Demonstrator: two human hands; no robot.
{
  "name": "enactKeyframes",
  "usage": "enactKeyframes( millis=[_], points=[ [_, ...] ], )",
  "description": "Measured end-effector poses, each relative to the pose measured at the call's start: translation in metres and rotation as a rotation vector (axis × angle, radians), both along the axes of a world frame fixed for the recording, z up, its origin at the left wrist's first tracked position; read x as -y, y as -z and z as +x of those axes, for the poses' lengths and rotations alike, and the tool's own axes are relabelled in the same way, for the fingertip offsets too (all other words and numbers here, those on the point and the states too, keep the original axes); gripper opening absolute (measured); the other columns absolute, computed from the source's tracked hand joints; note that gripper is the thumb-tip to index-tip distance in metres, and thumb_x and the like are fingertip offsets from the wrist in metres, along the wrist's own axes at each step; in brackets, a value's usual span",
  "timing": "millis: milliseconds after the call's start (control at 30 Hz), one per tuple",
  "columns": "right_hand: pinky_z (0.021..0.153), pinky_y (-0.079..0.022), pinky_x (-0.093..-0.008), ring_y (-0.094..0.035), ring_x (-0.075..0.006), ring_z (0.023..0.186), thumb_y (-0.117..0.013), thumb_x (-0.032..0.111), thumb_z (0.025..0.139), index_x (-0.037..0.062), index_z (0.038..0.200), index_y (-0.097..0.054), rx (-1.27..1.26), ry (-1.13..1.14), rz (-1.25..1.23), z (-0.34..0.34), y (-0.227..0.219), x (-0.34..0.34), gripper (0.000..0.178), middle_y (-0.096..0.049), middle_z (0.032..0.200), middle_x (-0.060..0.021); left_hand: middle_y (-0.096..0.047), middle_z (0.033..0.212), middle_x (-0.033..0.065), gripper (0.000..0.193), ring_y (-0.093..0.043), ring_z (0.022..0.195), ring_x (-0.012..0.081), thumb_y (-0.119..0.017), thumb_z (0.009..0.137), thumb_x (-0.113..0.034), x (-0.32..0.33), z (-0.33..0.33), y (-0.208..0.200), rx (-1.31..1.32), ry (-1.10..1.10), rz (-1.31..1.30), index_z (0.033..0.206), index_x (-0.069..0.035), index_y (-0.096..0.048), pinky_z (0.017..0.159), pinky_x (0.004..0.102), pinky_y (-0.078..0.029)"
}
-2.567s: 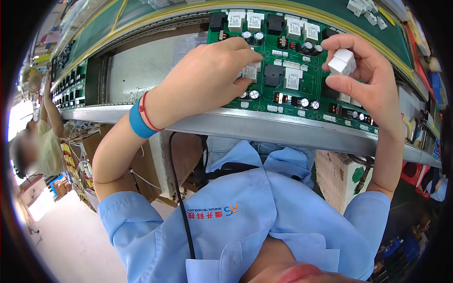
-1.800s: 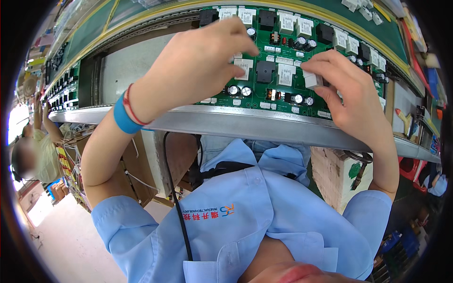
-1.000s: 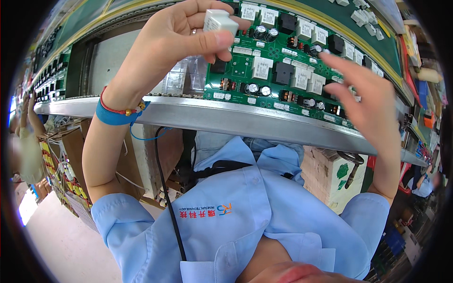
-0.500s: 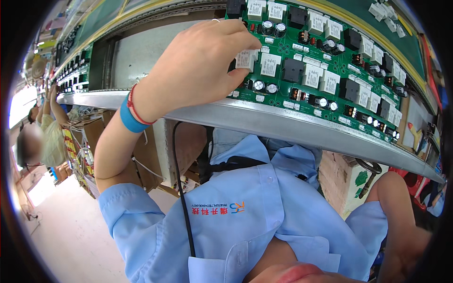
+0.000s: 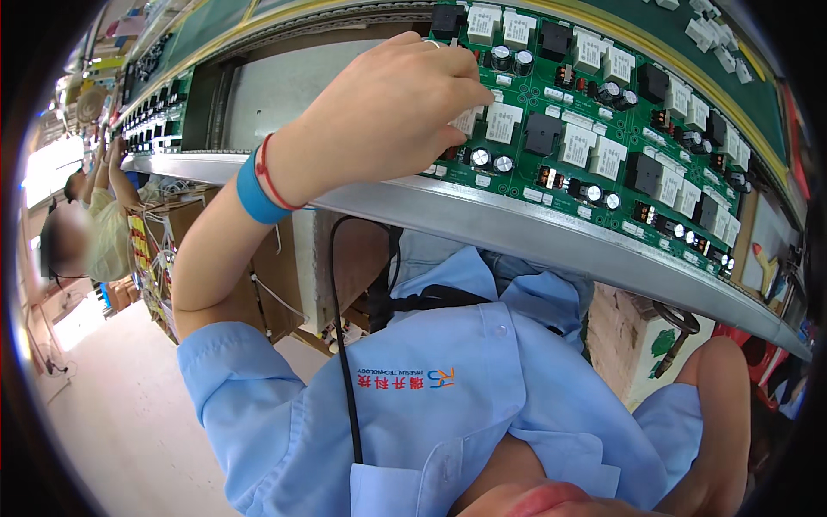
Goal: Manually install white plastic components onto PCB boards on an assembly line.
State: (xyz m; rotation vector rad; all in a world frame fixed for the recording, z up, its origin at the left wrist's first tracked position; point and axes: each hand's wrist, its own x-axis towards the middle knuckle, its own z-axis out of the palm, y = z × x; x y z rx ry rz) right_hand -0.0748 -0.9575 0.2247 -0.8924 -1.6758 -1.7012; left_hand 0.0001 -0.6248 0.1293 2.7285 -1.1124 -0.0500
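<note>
My left hand (image 5: 401,108) reaches over the left end of a green circuit board (image 5: 527,84). Its thumb and fingertips are closed round a white box-shaped relay (image 5: 466,122) standing on the board, partly hidden by the fingers. Just right of it stands another white relay (image 5: 502,123), with silver-topped capacitors (image 5: 481,157) nearer to me. Black block-shaped parts (image 5: 543,134) and more white relays fill the rows to the right. Of my right side only the bent arm (image 5: 725,414) shows at the lower right; the hand is out of view.
A metal rail (image 5: 568,226) runs along the board's near side. Loose white parts (image 5: 708,34) lie on a green surface beyond. Farther left on the line is another populated board (image 5: 159,121), near a person (image 5: 108,233). A black cable (image 5: 338,345) hangs before my shirt.
The whole view has shifted slightly, so the board sits a little farther right. My left hand stays at the same relay, its fingers covering more of it. My right hand has left the view.
</note>
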Motion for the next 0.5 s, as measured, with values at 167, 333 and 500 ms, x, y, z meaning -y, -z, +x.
enactKeyframes(
  millis=[167,333,500],
  points=[
    [0.046,-0.037,-0.0169,-0.047,-0.0066,0.051,-0.052,0.021,0.100,0.0070,0.084,-0.053,-0.246,-0.022,-0.096,0.003,0.026,-0.004,0.021,-0.048,0.070,-0.0001,-0.064,0.104,0.0059,0.039,-0.060,0.093,0.0275,-0.079,0.069,-0.007,-0.004,0.000,0.004,0.010,-0.022,-0.001,0.108,-0.008,-0.070,0.083,0.0384,-0.047],
    [0.050,-0.040,-0.0253,-0.049,-0.0120,0.054,-0.058,0.028,0.093,0.0105,0.107,-0.051,-0.664,-0.164,-0.211,-0.001,0.066,0.018,0.024,-0.055,0.090,-0.0016,-0.064,0.105,0.0055,0.039,-0.060,0.094,0.0265,-0.079,0.070,-0.008,0.004,-0.002,0.002,0.082,-0.039,0.075,0.108,-0.009,-0.070,0.084,0.0386,-0.047],
    [0.052,-0.034,-0.0309,-0.047,-0.0156,0.056,-0.066,0.021,0.085,0.0104,0.099,-0.048,-0.867,0.144,-0.580,-0.002,0.061,-0.005,0.025,-0.053,0.086,-0.0045,-0.064,0.103,0.0051,0.039,-0.060,0.091,0.0261,-0.079,0.070,-0.009,-0.001,-0.003,0.003,0.065,0.007,0.042,0.108,-0.009,-0.070,0.083,0.0374,-0.047]
  ],
)
